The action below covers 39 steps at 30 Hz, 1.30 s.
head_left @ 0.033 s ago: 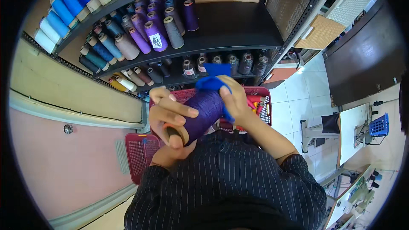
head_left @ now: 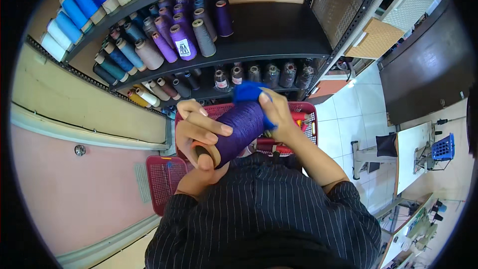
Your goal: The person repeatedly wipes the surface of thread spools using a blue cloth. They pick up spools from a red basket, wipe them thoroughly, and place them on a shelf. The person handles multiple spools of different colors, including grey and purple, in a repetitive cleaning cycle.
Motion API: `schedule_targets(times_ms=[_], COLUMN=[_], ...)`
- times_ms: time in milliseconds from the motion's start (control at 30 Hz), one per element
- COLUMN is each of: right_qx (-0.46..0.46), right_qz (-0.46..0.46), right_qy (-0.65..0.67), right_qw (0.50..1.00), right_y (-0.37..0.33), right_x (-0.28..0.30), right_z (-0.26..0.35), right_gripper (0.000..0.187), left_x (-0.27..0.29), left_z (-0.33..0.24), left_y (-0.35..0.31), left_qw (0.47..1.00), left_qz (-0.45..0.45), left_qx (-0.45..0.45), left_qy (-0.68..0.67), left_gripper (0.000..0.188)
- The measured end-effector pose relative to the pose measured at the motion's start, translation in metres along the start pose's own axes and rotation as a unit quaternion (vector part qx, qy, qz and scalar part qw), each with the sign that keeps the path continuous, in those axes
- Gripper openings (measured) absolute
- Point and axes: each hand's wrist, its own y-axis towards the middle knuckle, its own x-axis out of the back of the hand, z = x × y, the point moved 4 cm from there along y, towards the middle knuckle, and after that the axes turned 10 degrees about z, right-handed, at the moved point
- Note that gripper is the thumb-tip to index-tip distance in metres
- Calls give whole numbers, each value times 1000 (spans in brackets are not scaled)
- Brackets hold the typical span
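My left hand grips a cone of dark purple thread by its near end, thumb at the open mouth of the core and fingers along the winding. The cone is tilted, its far end pointing up and right. A bright blue cloth is bunched in my right hand, pressed against the cone's far end. The cloth's edges look smeared by motion, and it covers that end of the cone.
Beneath my hands stands a red plastic basket with red items inside. A smaller red basket is at the left. Ahead, a black metal shelf carries thread cones, several of them purple. A white table stands right.
The blue cloth has folded down closer round the cone's far end; its raised flap no longer stands up. My right hand has shifted slightly to the right. The left hand keeps its hold.
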Motion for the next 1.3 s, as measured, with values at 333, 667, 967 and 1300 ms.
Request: schedule_targets(times_ms=[333, 667, 967, 1300], right_qx=[126, -279, -27, 77], right_qz=[59, -35, -236, 21], right_qy=[-91, 391, 137, -107], right_qw=[986, 877, 962, 991], right_y=[-7, -30, -32, -23], right_x=[-23, -17, 6, -20], right_z=[67, -44, 35, 21], right_gripper=[43, 47, 54, 32], left_x=[-9, -4, 7, -5], left_z=[-10, 4, 3, -22], left_y=[1, 3, 2, -6], left_qw=[994, 987, 999, 986], left_qz=[95, 114, 24, 69], left_qx=[52, -97, 28, -119], left_qy=[14, -53, -30, -95], left_gripper=[55, 44, 17, 57])
